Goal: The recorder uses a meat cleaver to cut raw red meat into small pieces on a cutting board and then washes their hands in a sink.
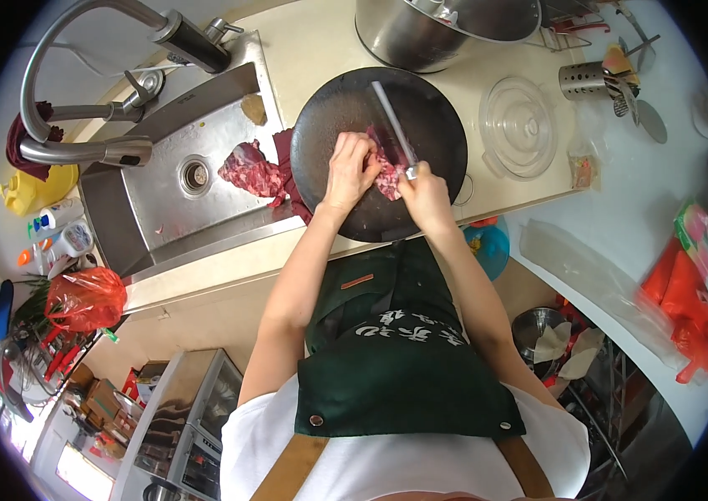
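Note:
My left hand [347,171] has its fingers curled and pressed on raw red meat [389,182] on a round, dark cutting board [337,113]. My right hand [422,194] is closed on the handle of a long knife [394,118], whose blade points away from me across the board, beside my left fingers over the meat. Another lump of raw meat [250,174] lies just left of the board at the sink's edge, against a dark red cloth [285,144].
A steel sink [158,213] with faucets [124,150] is on the left, with bottles and a red plastic bag [87,301] nearer me. A steel pot [404,37], clear lid [519,125] and utensil holder [579,81] stand behind and right. Red bags [671,292] lie far right.

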`<move>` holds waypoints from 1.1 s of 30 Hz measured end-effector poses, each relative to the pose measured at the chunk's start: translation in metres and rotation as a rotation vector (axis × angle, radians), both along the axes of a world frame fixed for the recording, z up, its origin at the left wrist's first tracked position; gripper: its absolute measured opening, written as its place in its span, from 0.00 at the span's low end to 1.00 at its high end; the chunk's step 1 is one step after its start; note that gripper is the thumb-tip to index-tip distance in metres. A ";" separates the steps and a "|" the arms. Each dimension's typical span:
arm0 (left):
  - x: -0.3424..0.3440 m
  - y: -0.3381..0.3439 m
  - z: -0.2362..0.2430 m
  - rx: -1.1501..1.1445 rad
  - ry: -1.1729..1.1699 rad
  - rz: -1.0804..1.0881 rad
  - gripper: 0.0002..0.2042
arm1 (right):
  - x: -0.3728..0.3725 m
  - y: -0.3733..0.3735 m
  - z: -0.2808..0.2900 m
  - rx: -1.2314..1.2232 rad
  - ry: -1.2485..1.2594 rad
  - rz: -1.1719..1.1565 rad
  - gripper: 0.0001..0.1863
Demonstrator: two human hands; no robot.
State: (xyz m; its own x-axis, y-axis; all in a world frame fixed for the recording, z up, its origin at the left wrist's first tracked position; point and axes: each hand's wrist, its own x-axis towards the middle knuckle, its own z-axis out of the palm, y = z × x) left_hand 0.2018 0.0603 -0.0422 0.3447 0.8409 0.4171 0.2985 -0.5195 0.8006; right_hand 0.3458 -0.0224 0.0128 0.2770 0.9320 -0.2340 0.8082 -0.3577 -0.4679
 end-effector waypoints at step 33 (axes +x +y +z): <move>0.003 -0.041 -0.005 0.150 0.238 -0.121 0.14 | 0.004 -0.081 0.014 -0.053 -0.022 0.030 0.13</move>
